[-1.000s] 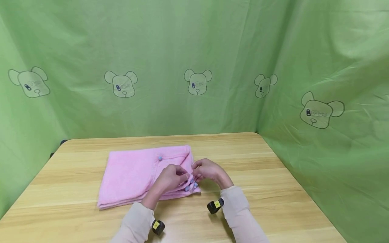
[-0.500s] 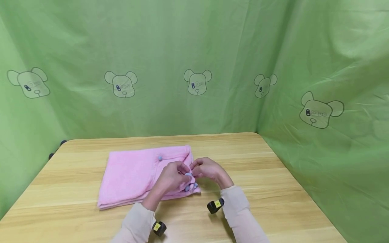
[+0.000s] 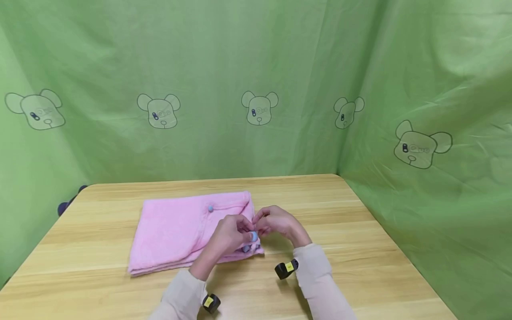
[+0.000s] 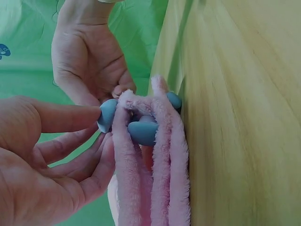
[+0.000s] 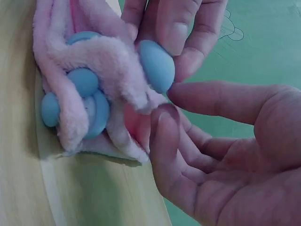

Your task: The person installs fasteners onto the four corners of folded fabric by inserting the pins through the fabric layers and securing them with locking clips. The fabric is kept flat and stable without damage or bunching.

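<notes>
A folded pink fleece cloth (image 3: 172,231) lies on the table, its right corner bunched up between both hands. My left hand (image 3: 230,233) pinches a domed blue fastener (image 4: 107,115) against the fleece edge. Close beside it, my right hand (image 3: 278,222) holds the cloth's edge between thumb and index finger; in the right wrist view that index fingertip (image 5: 178,92) touches the blue dome. More blue fasteners (image 5: 96,113) sit among the fleece layers below. A small blue knob (image 3: 210,208) shows on the cloth's upper face. The fastener's underside is hidden by fleece and fingers.
The wooden table (image 3: 360,266) extends round the cloth, its far edge near the green curtain (image 3: 208,146) with mouse-head drawings. Green curtain also hangs on both sides. Each wrist carries a small black camera (image 3: 286,269). A dark object (image 3: 68,204) shows beyond the table's left edge.
Both hands stay at the cloth's right corner. The left hand has shifted slightly right, and a blue dome now shows at its thumb. The right-hand fingers have moved slightly; the cloth lies still.
</notes>
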A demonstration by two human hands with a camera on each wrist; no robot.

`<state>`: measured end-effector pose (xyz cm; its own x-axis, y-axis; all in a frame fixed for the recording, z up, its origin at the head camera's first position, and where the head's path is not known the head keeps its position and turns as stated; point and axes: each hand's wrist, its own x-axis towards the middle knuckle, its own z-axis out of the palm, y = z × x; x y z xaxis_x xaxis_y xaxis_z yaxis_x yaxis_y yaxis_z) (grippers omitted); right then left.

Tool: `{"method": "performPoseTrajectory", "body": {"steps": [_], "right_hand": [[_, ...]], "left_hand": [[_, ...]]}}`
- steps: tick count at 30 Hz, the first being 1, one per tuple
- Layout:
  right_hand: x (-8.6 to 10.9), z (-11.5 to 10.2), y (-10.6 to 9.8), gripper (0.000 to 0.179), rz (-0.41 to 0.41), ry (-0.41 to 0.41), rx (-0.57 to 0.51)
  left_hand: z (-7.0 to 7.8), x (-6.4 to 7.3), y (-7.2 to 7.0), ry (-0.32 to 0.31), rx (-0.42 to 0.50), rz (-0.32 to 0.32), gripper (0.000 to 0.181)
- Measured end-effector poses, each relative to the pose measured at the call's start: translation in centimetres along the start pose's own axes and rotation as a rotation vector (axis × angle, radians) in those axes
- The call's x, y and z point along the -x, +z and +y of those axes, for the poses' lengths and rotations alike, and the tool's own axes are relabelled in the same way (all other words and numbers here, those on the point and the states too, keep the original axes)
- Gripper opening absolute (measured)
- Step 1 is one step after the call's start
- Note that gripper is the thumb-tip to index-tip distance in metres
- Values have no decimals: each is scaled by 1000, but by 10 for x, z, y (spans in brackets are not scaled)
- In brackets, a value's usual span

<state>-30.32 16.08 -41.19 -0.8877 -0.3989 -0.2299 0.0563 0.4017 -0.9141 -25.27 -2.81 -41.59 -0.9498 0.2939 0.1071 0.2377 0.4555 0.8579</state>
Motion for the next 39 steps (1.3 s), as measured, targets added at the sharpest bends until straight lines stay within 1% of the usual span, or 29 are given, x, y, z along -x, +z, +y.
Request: {"method": "performPoseTrajectory", "body": {"steps": [3, 7, 11, 15, 20, 23, 30, 35, 39], "right_hand": [[1, 0, -1, 23, -47, 23, -17], [2, 1, -1, 22, -112, 46, -5], [5, 2, -2, 24, -146, 49, 1], [7, 1, -5, 24, -158, 33, -10], [5, 1, -6, 28, -180, -8, -24], [5, 0, -7, 32, -178, -17, -36], [5, 0, -7, 33, -179, -12, -25], [5, 1, -6, 30, -172, 3, 2], [3, 2, -4, 27, -160, 21, 13]], "left_hand": [[-1, 0, -1, -16, -1, -22, 14], [-4, -1, -1, -21, -24, -46, 19], [-5, -2, 2, 6, 7, -53, 19], [-5, -2, 5, 16, 38, -26, 17], [-4, -1, 6, 5, 39, 16, 16], [-3, -1, 6, 9, 35, 34, 16], [-7, -2, 9, 24, 23, 28, 15], [-11, -3, 10, 20, -22, 38, 17], [-14, -3, 10, 35, -87, 45, 18]]}}
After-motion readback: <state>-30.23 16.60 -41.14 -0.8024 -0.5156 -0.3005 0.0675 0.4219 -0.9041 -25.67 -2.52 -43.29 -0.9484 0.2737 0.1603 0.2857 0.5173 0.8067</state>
